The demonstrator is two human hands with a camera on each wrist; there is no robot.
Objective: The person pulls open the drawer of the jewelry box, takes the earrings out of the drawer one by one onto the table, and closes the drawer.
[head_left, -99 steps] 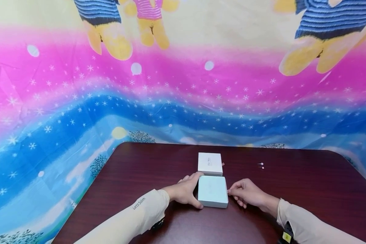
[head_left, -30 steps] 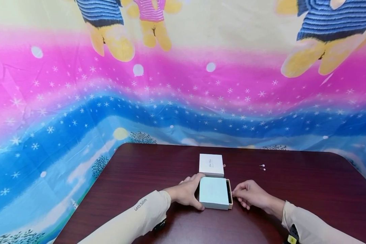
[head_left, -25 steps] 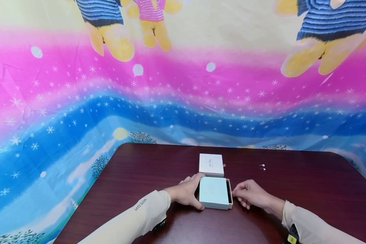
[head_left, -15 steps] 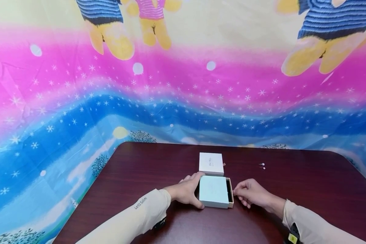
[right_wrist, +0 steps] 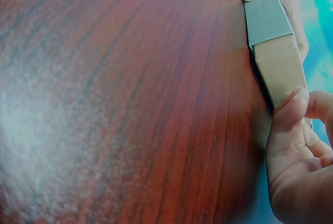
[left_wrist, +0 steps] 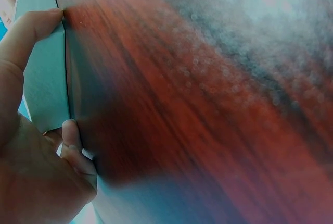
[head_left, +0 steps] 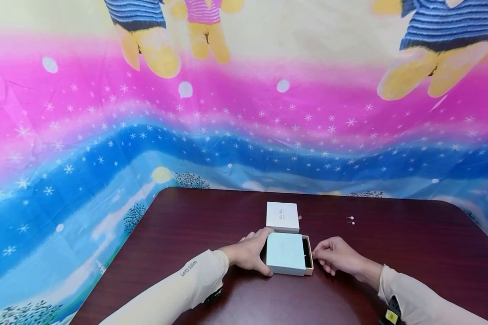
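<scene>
A pale mint drawer-style gift box lies flat on the table. Its tan inner drawer is partly out on the right side, with a dark lining and a small bright spot showing in the gap. My left hand grips the mint sleeve from its left, thumb on the near corner and fingers around the far one. With thumb and index finger, my right hand pinches at the drawer's outer end; what exactly lies between the fingertips is hidden.
Directly behind the mint box is a white box with dark lettering and a small tab. Two small stud earrings lie at the back right of the dark red wooden table. A printed cloth hangs behind the table.
The inner drawer has slid rightward out of the mint sleeve, from shut to partly open. My right hand has moved slightly right with it, while the left hand keeps its grip.
</scene>
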